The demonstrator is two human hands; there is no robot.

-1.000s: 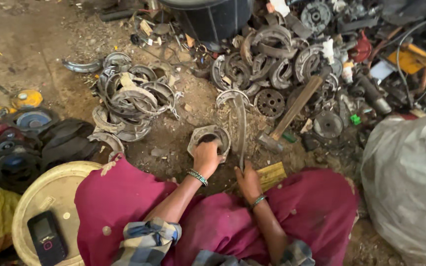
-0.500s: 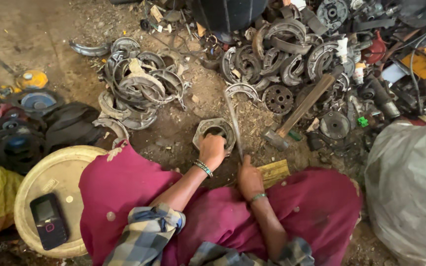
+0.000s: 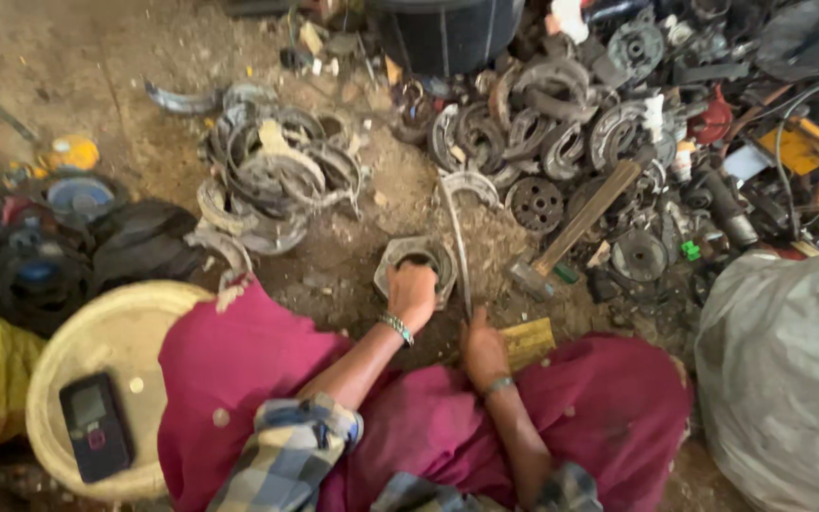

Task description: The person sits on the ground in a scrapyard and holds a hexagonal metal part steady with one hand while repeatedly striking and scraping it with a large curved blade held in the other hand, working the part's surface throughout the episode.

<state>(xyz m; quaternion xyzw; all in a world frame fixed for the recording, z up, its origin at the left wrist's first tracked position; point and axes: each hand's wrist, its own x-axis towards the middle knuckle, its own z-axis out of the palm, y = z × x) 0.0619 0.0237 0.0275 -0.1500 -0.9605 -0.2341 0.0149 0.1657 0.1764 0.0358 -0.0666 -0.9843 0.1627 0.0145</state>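
Two bare hands work close together above the person's lap on a dirt floor. The left hand (image 3: 413, 292) is curled down onto the near rim of a hexagonal metal housing (image 3: 400, 261) that lies flat on the ground, fingers closed over its edge. The right hand (image 3: 482, 343) is closed around the lower end of a long thin metal rod (image 3: 457, 242), which runs away from the person and passes just beside the housing. Whether the rod's far tip touches anything I cannot tell.

To hold this well, the left hand should press the housing firmly to the ground so it cannot skid on the grit, while the right keeps the rod steady and clear of the left fingers.

Just right of the rod lies a hammer (image 3: 575, 228) with a wooden handle, head toward the person. Beyond are two heaps of curved brake shoes (image 3: 277, 175) and round metal parts (image 3: 561, 123). A black tub (image 3: 447, 33) stands at the top; its contents are out of view. A yellow round lid (image 3: 97, 341) at the left bears a dark mobile phone (image 3: 95, 427). A full grey sack (image 3: 789, 370) sits at the right, contents hidden.
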